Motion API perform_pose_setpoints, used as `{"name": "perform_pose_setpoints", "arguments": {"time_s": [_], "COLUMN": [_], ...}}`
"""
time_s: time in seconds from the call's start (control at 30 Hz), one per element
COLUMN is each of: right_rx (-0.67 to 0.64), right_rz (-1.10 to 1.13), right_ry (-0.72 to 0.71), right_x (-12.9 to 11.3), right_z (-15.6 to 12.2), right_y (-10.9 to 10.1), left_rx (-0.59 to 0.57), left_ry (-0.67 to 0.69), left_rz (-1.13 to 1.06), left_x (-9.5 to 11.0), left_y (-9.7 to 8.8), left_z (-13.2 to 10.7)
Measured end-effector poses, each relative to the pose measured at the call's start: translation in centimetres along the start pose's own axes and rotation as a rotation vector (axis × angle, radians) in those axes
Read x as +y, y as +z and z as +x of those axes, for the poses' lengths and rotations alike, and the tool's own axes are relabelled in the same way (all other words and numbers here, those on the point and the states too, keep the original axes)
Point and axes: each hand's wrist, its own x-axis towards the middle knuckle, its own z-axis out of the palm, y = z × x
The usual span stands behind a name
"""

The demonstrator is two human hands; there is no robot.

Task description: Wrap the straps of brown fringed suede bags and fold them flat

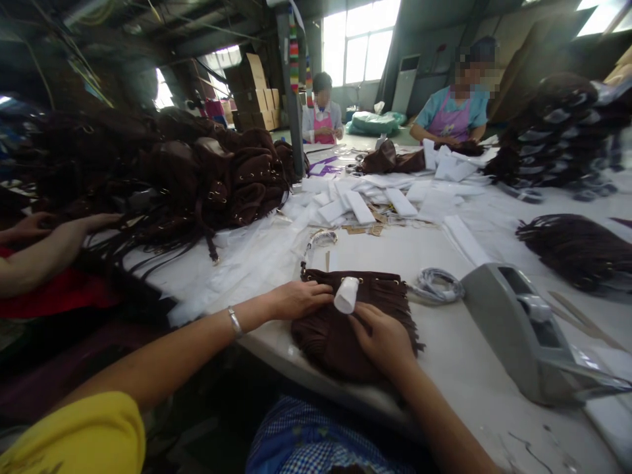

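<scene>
A dark brown fringed handbag (340, 336) lies flat near the table's front edge, its top edge set with small metal eyelets. A white wrapped, tube-like piece (347, 295) sticks up over the upper part of the bag. My left hand (307, 299) is closed at the bag's upper left, fingertips beside the white piece. On the other side, my right hand (385, 334) has its thumb and fingers closed at the lower end of that piece; the exact contact is hidden. The bag's plastic-wrapped strap (316, 247) curves out at its upper left.
A grey tape dispenser (518, 336) stands at right, near a coil of wrapped strap (437, 285). White foam strips (360, 207) litter the table's middle. Brown bags (222, 171) pile up at left, beside another person's arm (54, 247). Two people sit across the table.
</scene>
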Motion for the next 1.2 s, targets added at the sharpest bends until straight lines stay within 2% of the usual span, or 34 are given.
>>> {"name": "perform_pose_setpoints", "arguments": {"time_s": [0.13,0.23,0.3,0.37,0.43,0.47,0.53,0.57,0.63,0.7,0.8,0.9,0.97,1.03,1.1,1.17,1.2], "right_rx": [0.004,0.01,0.01,0.006,0.003,0.0,-0.006,-0.01,-0.011,-0.003,0.006,0.005,0.004,-0.003,-0.015,-0.022,-0.022], "right_rz": [0.003,0.007,0.005,-0.002,-0.011,-0.014,-0.019,-0.021,-0.023,-0.014,0.011,0.017,0.015,0.013,0.013,0.018,0.025], "right_ry": [-0.002,0.007,0.013,0.012,0.014,0.015,0.017,0.017,0.019,0.024,0.034,0.041,0.042,0.043,0.046,0.05,0.052], "right_x": [-0.1,0.0,0.0,0.0,-0.1,-0.1,-0.1,-0.2,-0.2,-0.2,-0.2,-0.3,-0.3,-0.2,-0.2,-0.2,-0.3], "right_z": [0.0,-0.1,-0.1,-0.2,-0.1,-0.1,-0.1,-0.1,-0.1,-0.2,-0.2,-0.3,-0.3,-0.4,-0.3,-0.2,-0.2], "right_y": [-0.1,0.0,0.1,0.2,0.2,0.1,0.0,0.0,0.0,0.0,0.1,0.0,0.0,0.0,0.0,0.0,0.1], "left_rx": [-0.046,-0.056,-0.035,0.02,0.089,0.125,0.115,0.092,0.041,-0.008,-0.073,-0.107,-0.092,-0.029,0.087,0.239,0.27], "left_ry": [-0.092,-0.173,-0.255,-0.339,-0.335,-0.265,-0.075,-0.025,-0.013,-0.066,-0.137,-0.186,-0.241,-0.32,-0.377,-0.345,-0.257], "left_rz": [0.011,0.03,0.048,0.06,0.004,-0.086,-0.239,-0.274,-0.288,-0.279,-0.221,-0.143,-0.112,-0.084,-0.103,-0.202,-0.237], "left_x": [-2.3,-4.1,-4.3,-3.1,-0.7,0.6,3.0,3.9,4.5,3.8,1.4,-0.6,-1.0,-0.2,2.1,5.4,7.2], "left_y": [1.0,0.3,-0.6,-1.6,-2.2,-2.3,-2.0,-1.6,-0.6,0.5,1.3,0.5,-0.7,-2.1,-2.9,-2.8,-2.3], "left_z": [-3.2,-6.4,-7.5,-7.4,-5.9,-4.8,-2.9,-2.3,-2.0,-3.0,-6.1,-8.8,-9.6,-9.2,-7.6,-5.3,-4.2]}}
